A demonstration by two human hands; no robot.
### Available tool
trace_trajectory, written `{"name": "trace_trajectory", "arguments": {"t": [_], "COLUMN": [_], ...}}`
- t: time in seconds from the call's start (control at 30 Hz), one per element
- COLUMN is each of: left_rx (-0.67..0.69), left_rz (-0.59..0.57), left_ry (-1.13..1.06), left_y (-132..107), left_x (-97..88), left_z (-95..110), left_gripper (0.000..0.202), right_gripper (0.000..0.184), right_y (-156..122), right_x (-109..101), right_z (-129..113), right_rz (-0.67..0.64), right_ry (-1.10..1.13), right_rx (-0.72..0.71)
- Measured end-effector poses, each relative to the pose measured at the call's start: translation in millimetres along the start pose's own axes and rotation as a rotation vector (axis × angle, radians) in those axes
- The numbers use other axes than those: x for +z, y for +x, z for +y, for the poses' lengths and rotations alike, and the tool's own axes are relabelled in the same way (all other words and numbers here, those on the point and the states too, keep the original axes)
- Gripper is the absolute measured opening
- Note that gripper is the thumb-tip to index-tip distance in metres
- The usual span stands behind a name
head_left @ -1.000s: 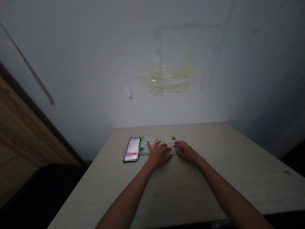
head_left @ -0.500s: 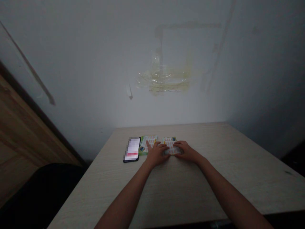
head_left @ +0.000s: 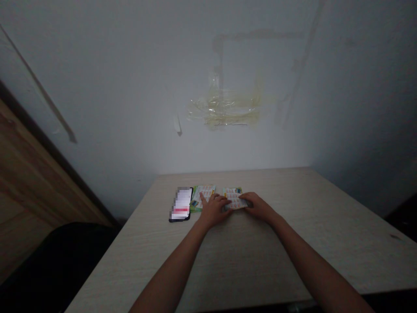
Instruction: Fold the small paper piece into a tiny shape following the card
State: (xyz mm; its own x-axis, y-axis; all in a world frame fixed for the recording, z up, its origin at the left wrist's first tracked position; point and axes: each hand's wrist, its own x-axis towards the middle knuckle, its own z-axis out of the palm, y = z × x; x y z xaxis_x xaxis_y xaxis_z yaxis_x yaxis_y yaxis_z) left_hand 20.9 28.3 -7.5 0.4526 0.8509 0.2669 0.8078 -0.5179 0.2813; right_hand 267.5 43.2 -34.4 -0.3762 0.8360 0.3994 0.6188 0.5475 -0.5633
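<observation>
Via head cam I've R hand (head_left: 259,207) w/ fingers pinched on the R edge of the printed card (head_left: 233,201), which sits centre-rear on the surface (head_left: 241,261). L hand (head_left: 213,213) is at the card's L edge, fingers spread, can't tell if gripping; just L of it are other printed sheets (head_left: 206,190), then phone (head_left: 181,203), screen pixelated.

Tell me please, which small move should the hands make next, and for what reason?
Perhaps raise the right edge of the printed sheet between the hands slightly with the right hand: its fingers are at that edge, while the left hand lies at the opposite side and could steady it.
</observation>
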Motion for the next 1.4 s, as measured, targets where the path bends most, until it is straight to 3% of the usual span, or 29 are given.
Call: {"name": "trace_trajectory", "arguments": {"t": [0.6, 0.83, 1.1, 1.4], "left_rx": [-0.070, -0.104, -0.227, -0.278], "left_rz": [0.155, 0.144, 0.198, 0.202], "left_ry": [-0.024, -0.049, -0.092, 0.015], "left_y": [1.4, 3.5, 7.9, 10.5], "left_x": [-4.5, -0.8, 9.7, 16.6], "left_z": [4.9, 4.1, 6.7, 9.0], "left_gripper": [0.040, 0.038, 0.033, 0.048], "right_gripper": [0.028, 0.026, 0.053, 0.073], "right_y": [6.1, 5.9, 6.4, 8.1], "right_x": [-1.3, -1.1, 13.2, 22.6], "right_z": [-5.4, -12.5, -8.9, -9.5], "right_rz": [0.091, 0.076, 0.134, 0.169], "right_ry": [0.057, 0.030, 0.025, -0.129], "right_rx": [0.136, 0.189, 0.235, 0.227]}}
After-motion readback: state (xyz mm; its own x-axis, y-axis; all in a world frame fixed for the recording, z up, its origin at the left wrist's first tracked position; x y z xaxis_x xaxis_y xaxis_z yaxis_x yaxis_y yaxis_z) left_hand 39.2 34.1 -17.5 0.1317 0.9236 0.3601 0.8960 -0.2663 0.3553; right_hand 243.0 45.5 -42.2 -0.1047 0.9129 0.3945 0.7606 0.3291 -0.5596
